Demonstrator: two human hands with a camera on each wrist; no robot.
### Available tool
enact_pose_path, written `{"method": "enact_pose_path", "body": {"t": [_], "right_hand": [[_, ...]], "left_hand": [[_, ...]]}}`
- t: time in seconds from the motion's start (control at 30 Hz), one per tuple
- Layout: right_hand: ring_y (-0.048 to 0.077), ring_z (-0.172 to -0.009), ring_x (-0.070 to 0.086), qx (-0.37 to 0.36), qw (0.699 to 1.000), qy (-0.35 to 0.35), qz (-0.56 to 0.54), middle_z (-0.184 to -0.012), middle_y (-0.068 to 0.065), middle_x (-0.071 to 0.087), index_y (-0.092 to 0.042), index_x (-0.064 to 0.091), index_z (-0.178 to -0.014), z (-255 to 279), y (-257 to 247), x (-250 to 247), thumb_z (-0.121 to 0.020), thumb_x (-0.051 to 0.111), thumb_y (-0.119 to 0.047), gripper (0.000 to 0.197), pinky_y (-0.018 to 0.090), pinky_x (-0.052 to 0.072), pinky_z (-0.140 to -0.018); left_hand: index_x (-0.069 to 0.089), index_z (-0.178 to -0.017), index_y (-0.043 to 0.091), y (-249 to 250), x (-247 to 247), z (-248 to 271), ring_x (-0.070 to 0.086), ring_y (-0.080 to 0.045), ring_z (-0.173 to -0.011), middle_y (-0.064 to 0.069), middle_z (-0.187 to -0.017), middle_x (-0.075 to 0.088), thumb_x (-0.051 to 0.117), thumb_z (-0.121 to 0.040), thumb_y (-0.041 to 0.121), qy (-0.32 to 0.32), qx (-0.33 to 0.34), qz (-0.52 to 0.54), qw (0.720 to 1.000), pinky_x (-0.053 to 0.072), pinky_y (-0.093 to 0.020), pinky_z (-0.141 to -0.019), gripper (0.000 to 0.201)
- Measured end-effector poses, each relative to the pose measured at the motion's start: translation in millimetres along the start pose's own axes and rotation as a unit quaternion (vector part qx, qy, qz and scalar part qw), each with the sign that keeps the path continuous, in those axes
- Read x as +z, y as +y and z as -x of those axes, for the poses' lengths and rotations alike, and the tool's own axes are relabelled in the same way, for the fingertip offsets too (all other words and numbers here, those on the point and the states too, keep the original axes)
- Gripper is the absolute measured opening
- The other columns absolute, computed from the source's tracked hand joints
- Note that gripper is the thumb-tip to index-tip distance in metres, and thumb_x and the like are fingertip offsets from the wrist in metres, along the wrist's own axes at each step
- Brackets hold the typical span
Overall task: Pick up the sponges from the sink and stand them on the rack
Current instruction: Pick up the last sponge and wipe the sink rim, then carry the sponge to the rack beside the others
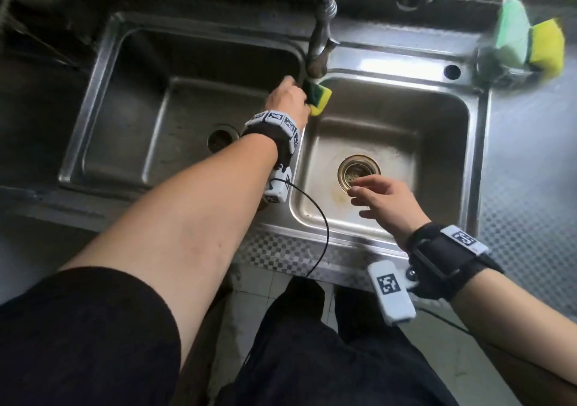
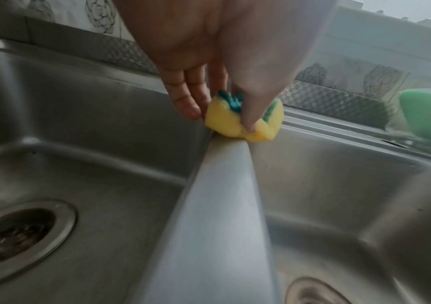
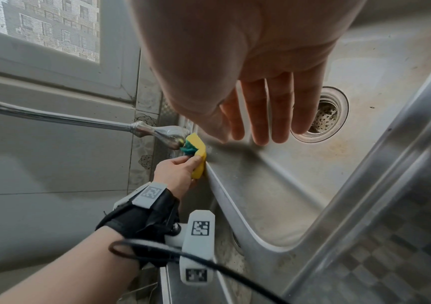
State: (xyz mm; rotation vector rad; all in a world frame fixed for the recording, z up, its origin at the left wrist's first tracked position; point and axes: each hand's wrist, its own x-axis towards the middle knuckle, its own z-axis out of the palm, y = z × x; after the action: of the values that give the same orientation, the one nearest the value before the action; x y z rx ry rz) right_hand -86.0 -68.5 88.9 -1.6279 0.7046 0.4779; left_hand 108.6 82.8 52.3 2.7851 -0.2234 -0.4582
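Observation:
My left hand pinches a yellow sponge with a dark green scrub side over the ridge between the two sink basins, just below the tap base. In the left wrist view the thumb and fingers squeeze that sponge so it folds. My right hand hovers open over the right basin near its drain, holding nothing; its straight fingers show in the right wrist view. At the back right corner, a light green sponge and a yellow sponge stand in the rack.
The tap rises from the back ridge right by my left hand. The left basin has a dark drain. A patterned steel counter runs to the right. A cable hangs from my left wrist.

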Motion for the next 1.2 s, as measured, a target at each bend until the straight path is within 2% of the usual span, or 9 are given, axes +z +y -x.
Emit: {"method": "enact_pose_path", "body": {"t": [0.2, 0.4, 0.53, 0.7, 0.83, 0.97, 1.03, 1.13, 1.2], "right_hand": [[0.023, -0.086, 0.062, 0.006, 1.0, -0.014, 0.005, -0.097, 0.013, 0.069, -0.017, 0.067, -0.093, 5.2, -0.3, 2.0, -0.086, 0.062, -0.016, 0.009, 0.036, 0.05, -0.076], [0.024, -0.085, 0.058, 0.012, 1.0, -0.018, 0.005, -0.097, 0.015, 0.065, -0.003, 0.065, -0.109, 16.0, 4.0, 1.4, -0.087, 0.06, -0.013, 0.024, 0.031, 0.045, -0.068], [0.024, -0.086, 0.059, 0.014, 1.0, -0.001, -0.007, -0.099, 0.016, 0.066, -0.006, 0.066, -0.104, 21.4, 8.6, -3.9, -0.088, 0.059, -0.012, 0.018, 0.034, 0.046, -0.071], [0.024, -0.084, 0.062, 0.019, 0.999, 0.039, -0.02, -0.098, 0.014, 0.068, -0.012, 0.067, -0.097, 28.9, 17.3, -19.1, -0.087, 0.06, -0.013, 0.012, 0.033, 0.048, -0.069], [0.024, -0.084, 0.059, 0.016, 0.996, 0.082, -0.036, -0.096, 0.016, 0.066, -0.007, 0.067, -0.099, 36.2, 20.5, -38.6, -0.087, 0.061, -0.011, 0.015, 0.029, 0.047, -0.063], [0.025, -0.081, 0.058, 0.015, 0.99, 0.123, -0.07, -0.095, 0.017, 0.065, -0.007, 0.066, -0.097, 40.6, 21.7, -67.2, -0.086, 0.061, -0.01, 0.012, 0.036, 0.047, -0.069], [0.026, -0.08, 0.059, 0.017, 0.99, 0.125, -0.07, -0.095, 0.019, 0.065, -0.007, 0.066, -0.095, 40.2, 25.2, -76.6, -0.087, 0.06, -0.009, 0.011, 0.038, 0.046, -0.072], [0.027, -0.084, 0.06, 0.006, 0.986, 0.137, -0.091, -0.097, 0.023, 0.066, -0.006, 0.067, -0.093, 38.8, 21.6, -99.0, -0.086, 0.06, -0.009, 0.01, 0.038, 0.047, -0.075], [0.024, -0.084, 0.06, -0.006, 0.987, 0.126, -0.102, -0.096, 0.021, 0.067, -0.012, 0.067, -0.088, 39.3, 13.8, -110.3, -0.087, 0.061, -0.013, 0.006, 0.031, 0.048, -0.068]], "left_hand": [[0.072, -0.101, 0.017, -20.9, 0.0, 82.7, 0.06, -0.034, -0.1, -0.008, -0.112, 0.053, 0.062, -0.082, 0.035, -0.074, 0.024, -0.016, 0.997, 0.046, -0.036, -0.083, 0.027], [0.072, -0.104, 0.022, -39.9, 0.8, 162.4, 0.06, -0.032, -0.107, -0.007, -0.112, 0.059, 0.064, -0.083, 0.036, -0.176, 0.04, -0.045, 0.982, 0.048, -0.038, -0.091, 0.026], [0.074, -0.104, 0.021, -33.3, 3.4, 183.8, 0.064, -0.03, -0.104, -0.007, -0.11, 0.069, 0.064, -0.084, 0.034, -0.222, 0.057, -0.027, 0.973, 0.048, -0.035, -0.087, 0.026], [0.072, -0.109, 0.022, 10.6, 27.0, 187.1, 0.064, -0.027, -0.1, -0.006, -0.107, 0.069, 0.061, -0.088, 0.036, -0.271, 0.134, -0.004, 0.953, 0.048, -0.035, -0.086, 0.028], [0.071, -0.106, 0.018, 74.8, 50.4, 186.4, 0.063, -0.033, -0.097, -0.009, -0.105, 0.062, 0.057, -0.087, 0.03, -0.327, 0.249, -0.036, 0.911, 0.051, -0.039, -0.081, 0.027], [0.072, -0.103, 0.011, 120.0, 52.7, 180.4, 0.066, -0.034, -0.089, -0.016, -0.101, 0.07, 0.059, -0.083, 0.025, -0.365, 0.32, -0.058, 0.872, 0.043, -0.03, -0.067, 0.027], [0.072, -0.103, 0.01, 117.2, 53.6, 172.1, 0.068, -0.034, -0.085, -0.017, -0.094, 0.073, 0.062, -0.082, 0.027, -0.38, 0.304, -0.039, 0.873, 0.046, -0.03, -0.065, 0.029], [0.074, -0.103, 0.018, 115.6, 45.1, 150.9, 0.065, -0.023, -0.084, -0.009, -0.09, 0.073, 0.064, -0.081, 0.032, -0.365, 0.225, 0.07, 0.901, 0.048, -0.026, -0.074, 0.028], [0.074, -0.097, 0.017, 119.6, 36.1, 136.1, 0.06, -0.02, -0.072, -0.008, -0.08, 0.067, 0.064, -0.082, 0.026, -0.356, 0.15, 0.197, 0.901, 0.047, -0.025, -0.065, 0.02]]}}
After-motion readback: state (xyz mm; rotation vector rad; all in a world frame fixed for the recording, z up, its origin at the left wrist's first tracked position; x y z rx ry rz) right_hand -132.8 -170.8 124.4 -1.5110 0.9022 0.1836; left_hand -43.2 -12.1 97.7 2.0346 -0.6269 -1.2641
